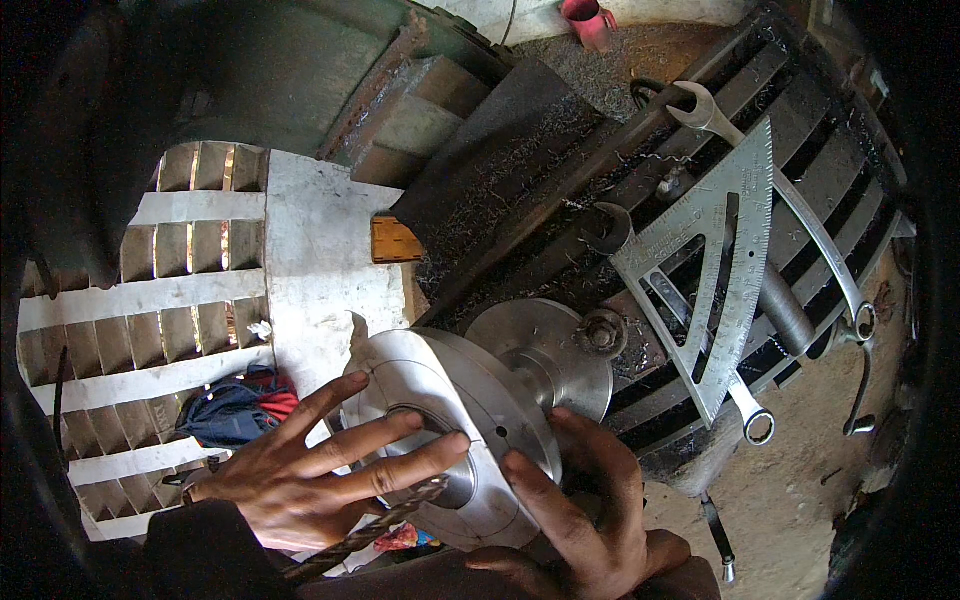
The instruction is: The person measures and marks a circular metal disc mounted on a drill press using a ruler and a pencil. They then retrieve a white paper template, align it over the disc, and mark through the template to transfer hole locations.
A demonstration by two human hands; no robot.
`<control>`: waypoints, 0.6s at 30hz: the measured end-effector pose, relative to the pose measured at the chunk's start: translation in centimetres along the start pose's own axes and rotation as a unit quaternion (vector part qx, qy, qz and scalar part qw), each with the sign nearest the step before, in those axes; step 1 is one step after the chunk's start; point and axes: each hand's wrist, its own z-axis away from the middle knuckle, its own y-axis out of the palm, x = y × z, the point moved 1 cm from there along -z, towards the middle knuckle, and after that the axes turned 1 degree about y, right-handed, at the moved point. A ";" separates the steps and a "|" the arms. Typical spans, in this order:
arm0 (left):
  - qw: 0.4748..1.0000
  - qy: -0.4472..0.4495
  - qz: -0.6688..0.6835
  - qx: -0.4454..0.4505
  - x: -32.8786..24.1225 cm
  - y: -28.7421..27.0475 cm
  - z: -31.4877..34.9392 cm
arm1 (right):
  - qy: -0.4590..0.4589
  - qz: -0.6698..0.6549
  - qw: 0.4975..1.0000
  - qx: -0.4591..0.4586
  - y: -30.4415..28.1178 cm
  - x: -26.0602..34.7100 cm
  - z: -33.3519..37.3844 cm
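Observation:
A shiny round metal flange (500, 385), with a raised round-ended face, a centre bore and a small drilled hole, is between my hands. My left hand (320, 460) lies across its face with fingers spread, fingertips by the bore. At its lower right, my right hand (590, 500) curls around the rim. The tip of a twist drill bit (365, 535) lies in front of the bore, its shank passing beside my left hand. Behind the flange stands another turned metal disc (515, 325) with a narrower neck. A bolt head with a washer (603, 333) is beside that disc.
On the dark slotted table (840, 150) at right lie a triangular metal square (690, 245), a combination wrench (820, 235), an open-end wrench head (705, 112) and a threaded cylinder (787, 312). Metal shavings are scattered around. A red mug (590, 25) stands far back; blue-red cloth (230, 408) hangs left.

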 end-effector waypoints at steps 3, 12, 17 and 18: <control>0.999 0.004 -0.031 0.014 -0.1 0.1 0.0 | -0.111 0.029 0.992 -0.044 0.9 -1.6 -0.5; 0.999 -0.011 -0.031 0.031 -0.2 0.1 0.0 | -0.118 0.048 0.991 -0.045 1.1 -2.4 -0.5; 0.998 -0.003 -0.051 0.026 -0.2 0.0 0.1 | -0.135 0.056 0.988 -0.047 1.4 -3.6 -0.3; 0.999 -0.003 -0.049 0.022 -0.2 0.1 0.1 | -0.134 0.055 0.988 -0.049 1.4 -3.5 -0.2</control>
